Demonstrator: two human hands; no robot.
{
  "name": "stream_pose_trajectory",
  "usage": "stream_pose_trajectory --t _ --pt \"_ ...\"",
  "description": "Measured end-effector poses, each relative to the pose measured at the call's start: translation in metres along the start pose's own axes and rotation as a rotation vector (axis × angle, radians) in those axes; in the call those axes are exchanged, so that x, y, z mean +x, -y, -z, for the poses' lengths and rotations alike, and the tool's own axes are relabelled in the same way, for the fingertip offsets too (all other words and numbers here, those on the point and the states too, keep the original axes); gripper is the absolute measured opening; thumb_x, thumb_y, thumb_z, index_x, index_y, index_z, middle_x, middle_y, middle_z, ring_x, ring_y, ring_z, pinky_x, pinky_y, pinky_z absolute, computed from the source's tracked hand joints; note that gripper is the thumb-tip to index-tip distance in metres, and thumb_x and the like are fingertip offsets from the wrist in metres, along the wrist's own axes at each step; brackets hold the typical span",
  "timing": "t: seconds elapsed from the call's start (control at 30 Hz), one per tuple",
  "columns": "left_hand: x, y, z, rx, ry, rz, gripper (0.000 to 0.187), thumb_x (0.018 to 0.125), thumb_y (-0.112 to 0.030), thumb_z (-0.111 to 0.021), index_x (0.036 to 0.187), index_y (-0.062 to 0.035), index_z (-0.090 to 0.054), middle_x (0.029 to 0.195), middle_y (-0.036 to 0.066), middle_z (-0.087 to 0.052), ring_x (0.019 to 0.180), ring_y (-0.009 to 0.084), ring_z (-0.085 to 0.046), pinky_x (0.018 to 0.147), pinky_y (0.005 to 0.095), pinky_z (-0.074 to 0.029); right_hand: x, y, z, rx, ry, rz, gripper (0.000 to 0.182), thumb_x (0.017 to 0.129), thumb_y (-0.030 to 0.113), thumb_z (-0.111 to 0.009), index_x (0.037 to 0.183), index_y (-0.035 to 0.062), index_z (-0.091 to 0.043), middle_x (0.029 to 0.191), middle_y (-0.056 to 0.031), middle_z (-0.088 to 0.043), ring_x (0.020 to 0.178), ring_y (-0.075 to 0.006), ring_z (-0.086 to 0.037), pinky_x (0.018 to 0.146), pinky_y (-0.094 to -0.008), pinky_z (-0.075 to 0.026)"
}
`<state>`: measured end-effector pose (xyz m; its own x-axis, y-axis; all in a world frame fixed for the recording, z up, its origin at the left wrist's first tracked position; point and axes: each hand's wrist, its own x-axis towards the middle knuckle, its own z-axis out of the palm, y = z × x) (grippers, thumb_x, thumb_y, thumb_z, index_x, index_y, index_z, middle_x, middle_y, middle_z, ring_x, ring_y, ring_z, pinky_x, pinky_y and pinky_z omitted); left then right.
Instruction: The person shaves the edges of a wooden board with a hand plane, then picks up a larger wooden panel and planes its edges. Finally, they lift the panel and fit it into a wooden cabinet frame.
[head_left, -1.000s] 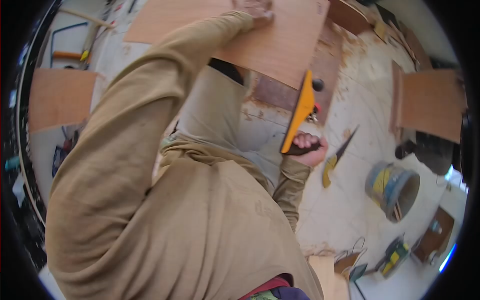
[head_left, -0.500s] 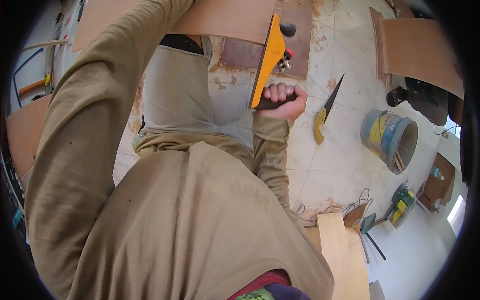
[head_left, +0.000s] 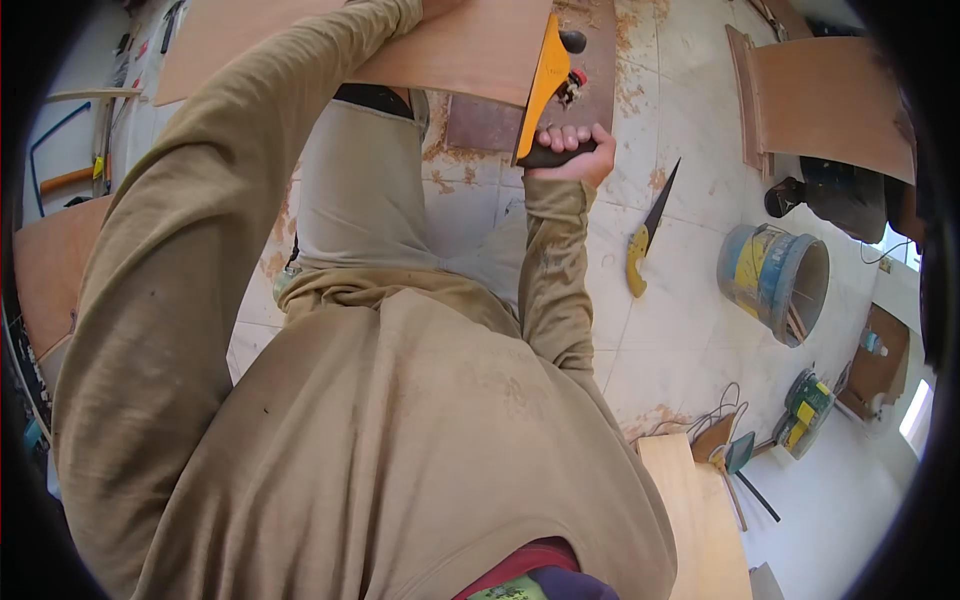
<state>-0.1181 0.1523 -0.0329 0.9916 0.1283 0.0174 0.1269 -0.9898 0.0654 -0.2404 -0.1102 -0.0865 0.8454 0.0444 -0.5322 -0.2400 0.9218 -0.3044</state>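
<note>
A yellow hand plane [head_left: 543,88] with a black front knob stands along the right edge of a wooden panel [head_left: 470,50]. Its dark rear handle is wrapped by the fingers of my right hand [head_left: 580,152]. At the top edge of the view, my left hand [head_left: 440,8] is over the panel; only a small part of it shows and its fingers are out of sight. Beneath the panel lies a brown board [head_left: 490,125] with wood shavings on it.
On the tiled floor to the right lie a yellow-handled saw [head_left: 640,250] and a tipped blue bucket [head_left: 765,275]. A green-and-yellow container [head_left: 803,415] is farther back. Boards [head_left: 690,490] stand at lower right, a curved panel [head_left: 835,95] at upper right, a hacksaw [head_left: 50,140] at left.
My right hand has pushed the plane forward, up the view, along the panel's edge. The panel appears slightly lower in view, and part of my left hand now shows.
</note>
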Motion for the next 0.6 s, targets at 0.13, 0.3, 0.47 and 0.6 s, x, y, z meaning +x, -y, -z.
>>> stream_pose_trajectory --t 0.13,0.3,0.47,0.6 --pt "-0.007 -0.001 0.005 0.019 -0.001 0.0 0.08 0.09 -0.058 -0.047 0.154 -0.0136 -0.031 0.161 0.022 -0.021 0.148 0.0453 -0.018 0.115 0.0698 -0.008 -0.075 -0.002 0.033 0.068 0.08 -0.059 0.026 0.082 0.028 -0.053 0.063 0.0157 -0.042 0.051 0.0006 -0.034 0.046 -0.0165 -0.036 0.049 -0.0359 -0.038" --pt "-0.016 -0.005 0.008 -0.011 0.012 0.004 0.077 0.092 -0.058 -0.045 0.154 -0.0153 -0.032 0.161 0.021 -0.022 0.149 0.0429 -0.019 0.116 0.0668 -0.012 -0.049 -0.008 0.033 0.065 0.065 -0.003 0.028 0.084 0.027 -0.054 0.063 0.015 -0.041 0.054 0.0001 -0.037 0.047 -0.0167 -0.038 0.052 -0.0364 -0.04" --pt "-0.014 -0.002 0.009 -0.01 0.016 -0.025 0.074 0.093 -0.058 -0.044 0.153 -0.0169 -0.035 0.161 0.019 -0.024 0.149 0.0412 -0.019 0.115 0.0665 -0.014 -0.054 -0.006 0.04 0.089 0.13 -0.043 0.028 0.084 0.028 -0.054 0.063 0.0154 -0.04 0.053 0.0012 -0.036 0.047 -0.016 -0.037 0.052 -0.035 -0.039" --pt "-0.01 -0.001 0.01 -0.004 0.039 -0.018 0.073 0.093 -0.059 -0.044 0.153 -0.0182 -0.035 0.161 0.019 -0.026 0.149 0.0392 -0.02 0.115 0.0666 -0.015 -0.123 0.001 0.059 0.028 0.117 -0.042 0.025 0.083 0.026 -0.052 0.063 0.0163 -0.04 0.052 0.0021 -0.034 0.044 -0.0145 -0.034 0.049 -0.0335 -0.038"
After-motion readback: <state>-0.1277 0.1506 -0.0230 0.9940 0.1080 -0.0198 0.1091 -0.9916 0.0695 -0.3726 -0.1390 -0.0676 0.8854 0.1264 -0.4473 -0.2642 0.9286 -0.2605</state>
